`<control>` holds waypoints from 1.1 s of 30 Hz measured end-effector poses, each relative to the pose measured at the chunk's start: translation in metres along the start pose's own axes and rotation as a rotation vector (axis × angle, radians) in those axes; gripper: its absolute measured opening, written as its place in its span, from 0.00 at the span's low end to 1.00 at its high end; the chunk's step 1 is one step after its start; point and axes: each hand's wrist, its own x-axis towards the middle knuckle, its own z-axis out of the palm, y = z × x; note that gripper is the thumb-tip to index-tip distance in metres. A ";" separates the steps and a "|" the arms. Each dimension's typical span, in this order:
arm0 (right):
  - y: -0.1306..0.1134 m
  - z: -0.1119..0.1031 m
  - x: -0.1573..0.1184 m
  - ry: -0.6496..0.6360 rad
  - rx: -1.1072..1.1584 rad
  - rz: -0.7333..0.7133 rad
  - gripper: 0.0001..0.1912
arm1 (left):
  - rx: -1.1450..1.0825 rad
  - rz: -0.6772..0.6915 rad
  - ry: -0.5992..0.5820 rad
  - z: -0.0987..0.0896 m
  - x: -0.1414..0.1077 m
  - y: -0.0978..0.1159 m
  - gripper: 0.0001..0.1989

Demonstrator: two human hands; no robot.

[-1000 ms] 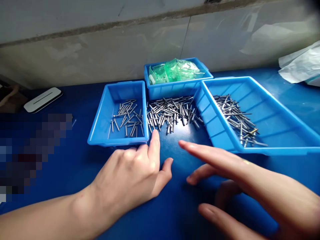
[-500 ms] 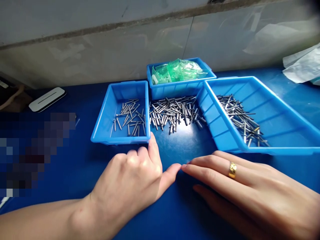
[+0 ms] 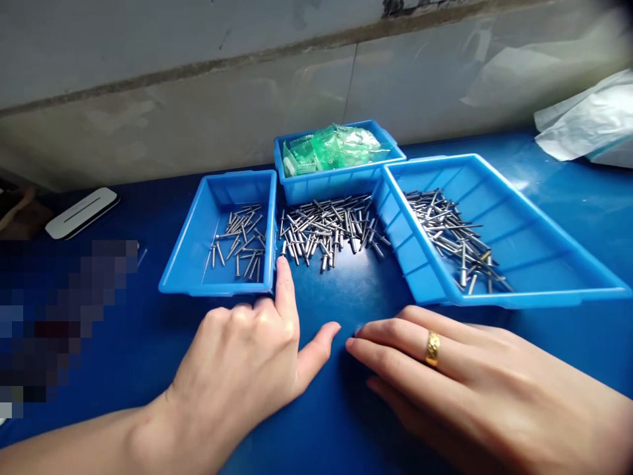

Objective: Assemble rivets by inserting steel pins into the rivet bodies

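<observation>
My left hand (image 3: 242, 356) is just in front of the small blue bin (image 3: 217, 288) of screws (image 3: 242, 241). Its index finger points forward beside the bin's near right corner, with the tip close to a loose pile of pop rivets (image 3: 331, 231) on the table. The thumb sticks out to the right, while the other fingers are bent and partly hidden. On the right, my right hand (image 3: 445, 376), with a gold ring, rests low over the table, fingers stretched out. Nothing shows in either hand. Beyond it stands a larger blue bin (image 3: 544, 298) with more pop rivets (image 3: 455, 237).
Behind the rivet pile, a third blue bin (image 3: 341, 178) holds green plastic bags (image 3: 331, 148). A white flat device (image 3: 83, 212) lies at the left, near a pixelated patch. Crumpled white plastic (image 3: 588, 119) lies at the back right. A wall (image 3: 198, 119) closes off the back.
The view has shifted, so the bins appear further left. My left thumb has come away from my right fingertips, leaving a gap. The left index finger reaches straighter towards the rivets.
</observation>
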 end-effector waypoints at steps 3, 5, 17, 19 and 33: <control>0.005 -0.008 0.010 -0.037 -0.028 -0.060 0.27 | -0.039 0.140 0.068 -0.001 0.002 -0.011 0.32; 0.008 -0.012 0.015 -0.043 -0.026 -0.061 0.27 | -0.055 0.167 0.092 -0.003 0.003 -0.016 0.28; 0.003 0.007 -0.009 0.006 0.056 0.034 0.23 | 0.012 0.206 0.172 -0.008 0.000 -0.021 0.35; 0.004 0.007 -0.009 0.013 0.045 0.012 0.23 | -0.007 0.194 0.147 -0.006 0.001 -0.021 0.36; 0.012 -0.013 0.006 -0.059 0.084 0.092 0.28 | -0.306 0.411 0.219 0.000 0.004 -0.022 0.07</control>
